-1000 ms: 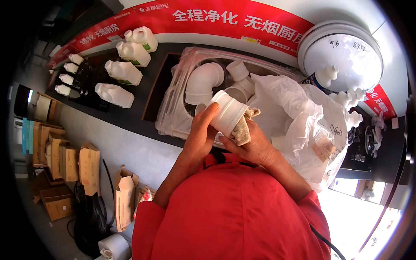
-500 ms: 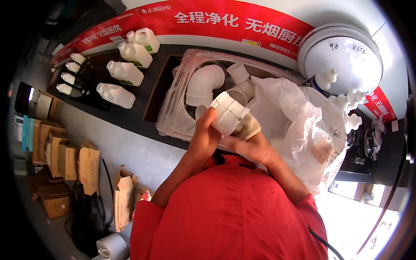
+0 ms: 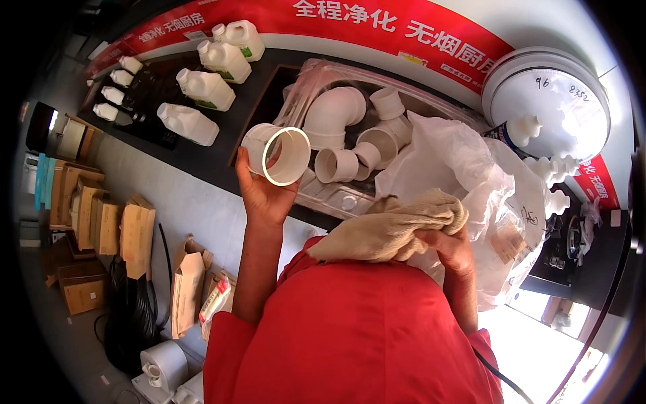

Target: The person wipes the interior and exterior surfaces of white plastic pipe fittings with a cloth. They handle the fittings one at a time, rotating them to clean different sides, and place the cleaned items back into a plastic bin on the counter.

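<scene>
My left hand (image 3: 266, 196) is raised at the basin's left side, its fingers wrapped round a short white plastic pipe coupling (image 3: 291, 160) whose round opening faces me. My right hand (image 3: 449, 248) grips a bunched tan cloth (image 3: 390, 229) in front of my chest; the cloth hangs over to the left, apart from the coupling. Beyond both hands, a plastic-wrapped basin (image 3: 321, 73) holds more white pipe fittings: a large elbow (image 3: 331, 120), a branched fitting (image 3: 396, 124) and a small coupling (image 3: 336, 165).
A crumpled white plastic bag (image 3: 464, 161) covers the basin's right side. White jugs (image 3: 207, 89) stand on the dark counter (image 3: 252, 94) to the left. A large round white lid-like object (image 3: 548, 108) leans on the wall, near white bottles (image 3: 521, 131). Cardboard boxes (image 3: 136, 239) stand on the floor.
My hands have moved apart. The left has carried the coupling leftward and turned its opening toward me; the right has drawn the cloth away from it, back and right.
</scene>
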A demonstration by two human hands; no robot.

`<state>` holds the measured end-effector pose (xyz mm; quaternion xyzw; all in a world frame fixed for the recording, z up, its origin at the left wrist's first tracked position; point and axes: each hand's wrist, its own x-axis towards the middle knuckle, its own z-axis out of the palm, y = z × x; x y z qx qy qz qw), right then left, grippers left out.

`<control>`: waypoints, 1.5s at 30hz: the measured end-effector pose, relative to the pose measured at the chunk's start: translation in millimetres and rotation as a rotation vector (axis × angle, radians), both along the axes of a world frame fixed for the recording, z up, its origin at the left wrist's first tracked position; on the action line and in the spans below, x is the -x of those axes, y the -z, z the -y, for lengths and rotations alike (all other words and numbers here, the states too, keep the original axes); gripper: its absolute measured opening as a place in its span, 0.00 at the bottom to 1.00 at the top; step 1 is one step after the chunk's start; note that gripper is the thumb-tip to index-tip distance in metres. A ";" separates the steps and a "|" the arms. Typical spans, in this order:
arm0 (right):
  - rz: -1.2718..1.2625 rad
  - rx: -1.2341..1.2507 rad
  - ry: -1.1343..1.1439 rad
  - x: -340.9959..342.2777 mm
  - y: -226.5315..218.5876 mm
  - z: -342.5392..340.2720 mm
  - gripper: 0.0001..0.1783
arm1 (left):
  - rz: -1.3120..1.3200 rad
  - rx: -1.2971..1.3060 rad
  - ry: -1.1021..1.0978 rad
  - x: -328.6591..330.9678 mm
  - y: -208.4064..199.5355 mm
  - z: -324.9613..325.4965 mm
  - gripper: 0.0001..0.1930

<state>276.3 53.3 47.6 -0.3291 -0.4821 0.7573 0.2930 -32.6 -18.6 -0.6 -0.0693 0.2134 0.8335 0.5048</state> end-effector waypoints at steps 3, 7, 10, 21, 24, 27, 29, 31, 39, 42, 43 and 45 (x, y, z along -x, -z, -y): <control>-0.025 0.048 0.008 -3.4 0.2 2.6 0.29 | -0.021 0.030 -0.031 -0.8 -0.4 4.7 0.33; 0.045 0.089 -0.049 -3.1 -8.4 18.0 0.29 | -0.114 0.094 -0.065 1.4 2.6 15.2 0.30; 0.024 0.138 -0.031 -3.8 -8.8 27.1 0.31 | -0.239 0.164 -0.076 3.3 13.1 18.4 0.29; 0.084 0.110 -0.026 -3.0 -16.3 44.6 0.30 | -0.625 0.417 0.075 9.6 58.9 4.4 0.32; 0.042 0.082 -0.039 -4.9 -12.8 45.9 0.26 | -0.699 0.424 0.073 8.5 58.9 -14.8 0.32; 0.076 0.039 -0.053 -5.4 -15.0 44.8 0.26 | -0.789 0.427 0.086 2.5 47.2 -39.5 0.35; 0.099 -0.001 -0.073 -3.8 -17.0 43.5 0.26 | -0.946 0.392 0.154 8.4 52.9 -58.0 0.37; 0.095 -0.041 -0.104 -3.1 -16.3 42.6 0.26 | -1.048 0.465 0.248 9.4 54.3 -77.6 0.40; 0.068 -0.169 -0.110 -5.0 -13.1 31.0 0.25 | -1.693 0.746 0.436 -10.6 62.0 -142.3 0.53; 0.114 -0.210 -0.128 -5.8 -17.7 24.9 0.24 | -1.958 0.791 0.492 -18.1 60.9 -155.6 0.49; 0.109 -0.161 -0.109 -4.8 -18.7 24.6 0.24 | -2.057 0.812 0.579 -22.1 51.0 -159.6 0.47; 0.092 -0.065 -0.072 -1.1 -18.9 24.4 0.24 | -2.236 0.821 0.603 -28.6 50.1 -163.2 0.42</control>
